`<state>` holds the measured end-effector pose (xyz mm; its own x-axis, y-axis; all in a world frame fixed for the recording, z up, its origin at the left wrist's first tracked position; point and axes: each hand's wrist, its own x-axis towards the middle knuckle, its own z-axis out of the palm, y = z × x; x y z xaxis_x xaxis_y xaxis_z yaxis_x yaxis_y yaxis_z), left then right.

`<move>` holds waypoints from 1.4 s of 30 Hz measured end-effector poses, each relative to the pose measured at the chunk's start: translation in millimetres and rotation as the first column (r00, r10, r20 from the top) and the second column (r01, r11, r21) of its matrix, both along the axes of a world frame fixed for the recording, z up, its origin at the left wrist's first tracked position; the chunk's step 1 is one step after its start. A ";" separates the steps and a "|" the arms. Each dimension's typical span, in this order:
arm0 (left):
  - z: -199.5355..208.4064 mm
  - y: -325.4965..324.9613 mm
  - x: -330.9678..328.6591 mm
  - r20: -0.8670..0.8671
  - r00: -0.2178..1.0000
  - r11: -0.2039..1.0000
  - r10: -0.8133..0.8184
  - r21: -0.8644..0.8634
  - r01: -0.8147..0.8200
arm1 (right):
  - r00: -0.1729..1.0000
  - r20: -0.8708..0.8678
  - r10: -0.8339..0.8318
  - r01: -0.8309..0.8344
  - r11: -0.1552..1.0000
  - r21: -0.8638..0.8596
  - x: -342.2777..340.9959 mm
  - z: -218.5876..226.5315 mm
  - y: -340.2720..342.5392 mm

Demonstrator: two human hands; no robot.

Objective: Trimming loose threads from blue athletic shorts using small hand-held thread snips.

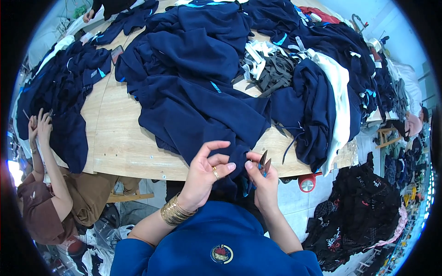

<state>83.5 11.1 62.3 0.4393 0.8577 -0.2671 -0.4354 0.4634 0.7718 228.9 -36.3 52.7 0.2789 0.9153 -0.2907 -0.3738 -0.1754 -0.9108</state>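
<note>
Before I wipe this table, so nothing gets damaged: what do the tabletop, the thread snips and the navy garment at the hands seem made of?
Tabletop: wood or wood-look laminate, smooth; pale grain shows. Thread snips: likely metal blades, dark, faintly shiny, thin-pointed. Navy garment: matte, soft-looking cloth, perhaps knit fleece, judging by its thick rounded folds.

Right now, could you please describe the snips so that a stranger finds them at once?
At the near edge of the wooden table, find the wearer's right hand. It holds the thread snips, set apart from the navy garment by two dark, pointed, parted blades.
</note>
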 end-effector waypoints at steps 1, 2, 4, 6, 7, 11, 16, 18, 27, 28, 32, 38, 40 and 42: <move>-5.0 -2.6 0.0 -0.001 1.000 1.000 -0.003 0.000 0.003 | 0.999 0.019 -0.027 0.026 1.000 0.017 -1.1 1.1 2.9; -11.4 -4.8 0.1 -0.010 0.998 0.993 -0.069 -0.101 0.068 | 0.999 0.018 -0.030 0.029 0.999 0.017 0.0 0.9 5.3; -18.5 -6.7 1.5 -0.012 0.989 0.968 -0.148 -0.206 0.142 | 0.982 0.170 0.082 -0.094 0.994 0.063 3.4 -2.7 9.1; -20.9 -7.3 3.1 -0.011 0.981 0.958 -0.192 -0.219 0.185 | 0.981 0.177 0.079 -0.094 0.993 0.077 5.0 -5.0 11.9; -21.4 -7.4 2.1 -0.039 0.977 0.959 -0.212 -0.201 0.200 | 0.965 0.239 0.106 -0.127 0.989 0.074 7.2 -4.7 12.3; -18.2 -2.7 3.4 -0.052 0.946 0.931 -0.320 -0.202 0.304 | 0.909 0.375 0.180 -0.217 0.975 0.058 15.0 -3.7 15.0; -11.5 1.1 7.6 -0.054 0.980 0.980 -0.194 -0.044 0.192 | 0.830 0.558 0.010 -0.089 0.989 0.114 21.0 5.9 8.2; -12.5 1.7 7.4 -0.052 0.982 0.984 -0.179 -0.031 0.178 | 0.758 0.648 -0.077 -0.039 0.986 0.162 23.3 6.1 -1.9; -9.9 0.4 16.0 0.018 0.991 0.989 -0.134 -0.063 0.135 | 0.333 0.937 -0.107 -0.174 0.970 0.172 20.0 3.2 -21.4; -9.5 0.0 16.3 0.026 0.991 0.988 -0.128 -0.081 0.130 | 0.317 0.942 -0.112 -0.172 0.970 0.174 20.0 3.3 -21.1; -9.6 0.1 17.0 0.024 0.991 0.989 -0.134 -0.068 0.135 | 0.290 0.944 -0.155 -0.175 0.962 0.212 19.7 2.0 -18.4; -11.1 -2.3 19.0 0.045 0.993 0.987 -0.114 -0.113 0.118 | 0.252 0.957 -0.142 -0.171 0.967 0.188 19.3 2.9 -17.8; -9.6 -1.2 20.8 0.027 0.994 0.989 -0.108 -0.099 0.111 | 0.261 0.951 -0.166 -0.154 0.965 0.211 19.7 1.9 -17.5; -8.6 -1.5 20.9 -0.021 0.994 0.991 -0.112 -0.072 0.110 | 0.254 0.952 -0.173 -0.144 0.966 0.214 21.6 2.5 -17.1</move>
